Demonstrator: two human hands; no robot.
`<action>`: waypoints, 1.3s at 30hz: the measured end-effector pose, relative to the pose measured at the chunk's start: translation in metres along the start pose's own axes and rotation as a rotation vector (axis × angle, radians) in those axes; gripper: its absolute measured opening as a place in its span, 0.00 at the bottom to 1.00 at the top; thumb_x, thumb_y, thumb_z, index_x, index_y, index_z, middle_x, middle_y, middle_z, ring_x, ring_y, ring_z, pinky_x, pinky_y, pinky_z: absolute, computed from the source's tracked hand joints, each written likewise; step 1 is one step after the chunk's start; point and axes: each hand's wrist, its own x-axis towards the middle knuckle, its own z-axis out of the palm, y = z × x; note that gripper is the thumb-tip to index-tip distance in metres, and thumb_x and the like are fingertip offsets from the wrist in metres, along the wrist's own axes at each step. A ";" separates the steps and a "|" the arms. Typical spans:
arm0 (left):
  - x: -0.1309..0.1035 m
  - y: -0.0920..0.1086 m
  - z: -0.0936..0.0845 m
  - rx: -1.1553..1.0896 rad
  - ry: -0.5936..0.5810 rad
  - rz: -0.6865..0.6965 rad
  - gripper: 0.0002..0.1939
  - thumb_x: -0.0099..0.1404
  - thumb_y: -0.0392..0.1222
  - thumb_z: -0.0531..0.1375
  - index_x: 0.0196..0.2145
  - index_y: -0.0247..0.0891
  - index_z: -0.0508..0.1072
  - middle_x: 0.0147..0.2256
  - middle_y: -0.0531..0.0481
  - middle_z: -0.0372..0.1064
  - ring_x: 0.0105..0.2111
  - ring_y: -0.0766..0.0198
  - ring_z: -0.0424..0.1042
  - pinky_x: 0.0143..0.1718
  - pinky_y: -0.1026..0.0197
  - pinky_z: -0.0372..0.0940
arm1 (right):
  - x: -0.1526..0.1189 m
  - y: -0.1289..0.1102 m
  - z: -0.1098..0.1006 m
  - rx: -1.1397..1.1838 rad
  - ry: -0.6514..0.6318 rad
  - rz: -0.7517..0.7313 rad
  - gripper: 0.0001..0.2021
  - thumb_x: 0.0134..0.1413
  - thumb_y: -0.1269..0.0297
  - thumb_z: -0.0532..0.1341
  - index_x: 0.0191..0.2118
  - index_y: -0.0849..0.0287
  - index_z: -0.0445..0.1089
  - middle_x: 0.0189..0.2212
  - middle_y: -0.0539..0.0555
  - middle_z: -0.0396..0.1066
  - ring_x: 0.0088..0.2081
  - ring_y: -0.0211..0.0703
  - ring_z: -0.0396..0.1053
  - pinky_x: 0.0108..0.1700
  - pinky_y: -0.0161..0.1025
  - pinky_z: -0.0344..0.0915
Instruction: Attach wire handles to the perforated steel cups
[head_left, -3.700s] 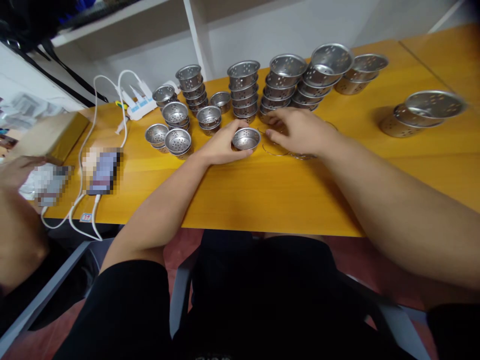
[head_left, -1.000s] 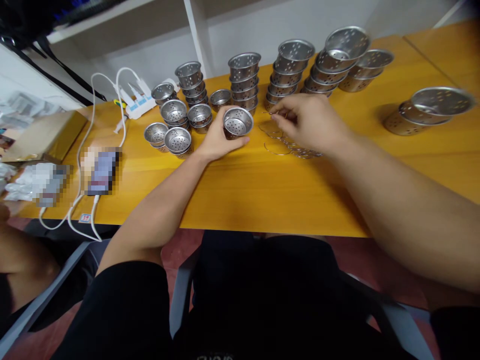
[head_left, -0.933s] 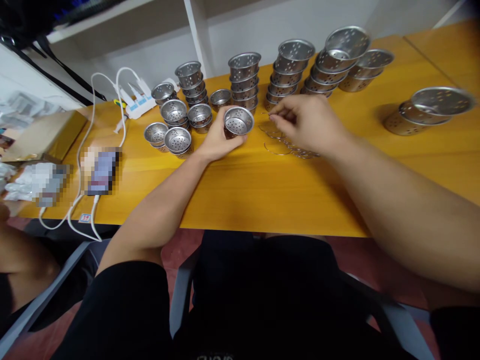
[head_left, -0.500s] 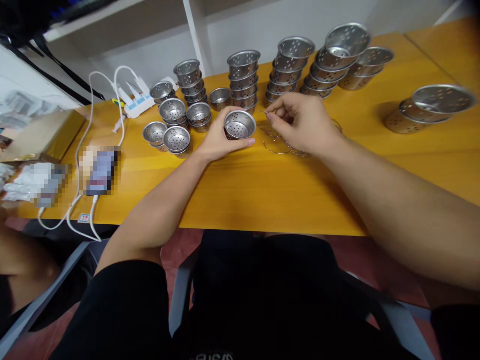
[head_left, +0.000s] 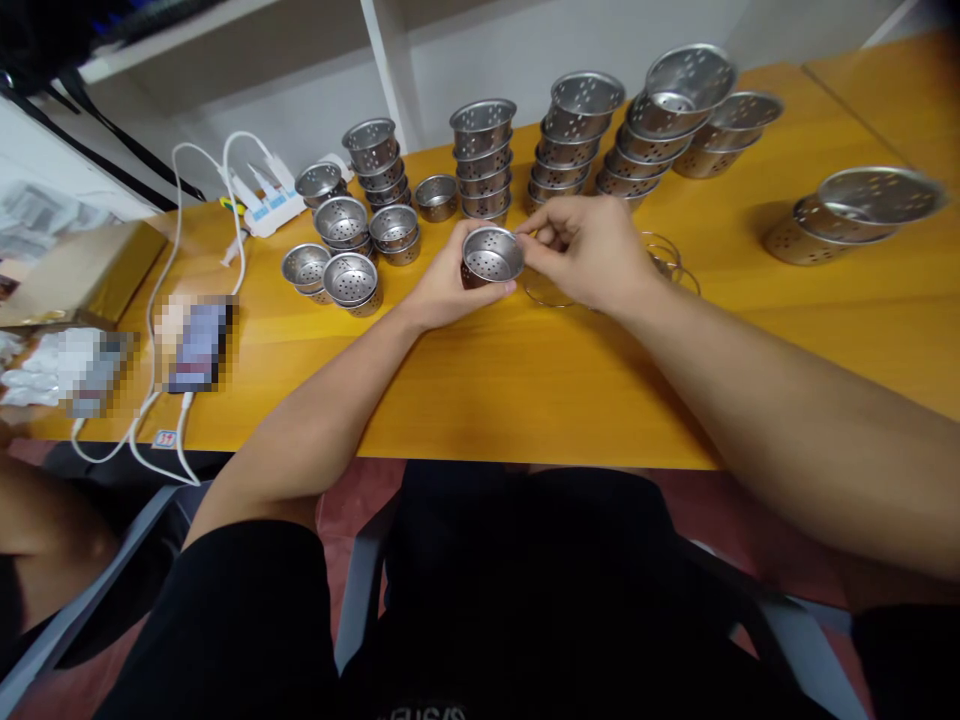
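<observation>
Work on one perforated cup [head_left: 493,260] seems midway: the left hand [head_left: 446,282] grasps it near the stacked cups [head_left: 484,165], while the right hand [head_left: 589,250] bunches its fingertips at the rim, whether gripping anything I cannot tell. Loose wire loops [head_left: 667,264] nearby appear not yet used

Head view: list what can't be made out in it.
All in the head view:
Wire rings: partly hidden by the right hand, so uncountable.
Held cup: outer wall partly covered by the left hand.
Right hand's pinch: too small to tell what it holds.
Phone: screen pixelated.
</observation>
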 end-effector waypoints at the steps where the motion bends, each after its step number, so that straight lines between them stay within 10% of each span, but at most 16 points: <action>1: 0.000 0.002 0.001 0.006 -0.005 0.007 0.54 0.68 0.84 0.72 0.72 0.46 0.61 0.67 0.37 0.72 0.67 0.40 0.81 0.70 0.36 0.77 | 0.000 0.000 0.000 -0.002 0.002 -0.006 0.32 0.81 0.29 0.53 0.68 0.41 0.83 0.54 0.62 0.88 0.53 0.70 0.82 0.59 0.67 0.81; 18: -0.001 0.022 0.005 0.055 -0.009 -0.057 0.57 0.61 0.78 0.82 0.70 0.44 0.63 0.66 0.36 0.73 0.70 0.34 0.78 0.75 0.32 0.74 | 0.001 -0.005 0.002 -0.065 -0.020 0.031 0.37 0.81 0.27 0.48 0.75 0.38 0.78 0.56 0.59 0.88 0.55 0.71 0.80 0.63 0.66 0.80; 26: -0.001 0.024 -0.001 -0.010 -0.034 -0.085 0.53 0.63 0.86 0.74 0.67 0.46 0.67 0.63 0.40 0.76 0.63 0.40 0.81 0.70 0.35 0.76 | -0.002 -0.004 -0.001 0.098 -0.001 -0.062 0.34 0.80 0.27 0.53 0.64 0.46 0.84 0.54 0.62 0.87 0.52 0.68 0.83 0.56 0.66 0.81; 33: -0.001 0.027 -0.009 -0.131 -0.071 -0.078 0.53 0.63 0.90 0.70 0.64 0.45 0.71 0.56 0.43 0.79 0.54 0.47 0.83 0.60 0.42 0.80 | 0.000 0.011 -0.007 0.414 -0.138 -0.092 0.35 0.55 0.11 0.71 0.50 0.35 0.83 0.36 0.55 0.83 0.42 0.63 0.76 0.45 0.63 0.78; 39: -0.003 0.023 -0.001 -0.133 -0.078 -0.021 0.58 0.60 0.88 0.75 0.68 0.43 0.66 0.61 0.38 0.76 0.61 0.43 0.82 0.65 0.40 0.79 | 0.012 0.024 0.012 0.769 -0.077 -0.263 0.33 0.46 0.23 0.86 0.35 0.46 0.81 0.26 0.49 0.75 0.24 0.44 0.66 0.28 0.47 0.63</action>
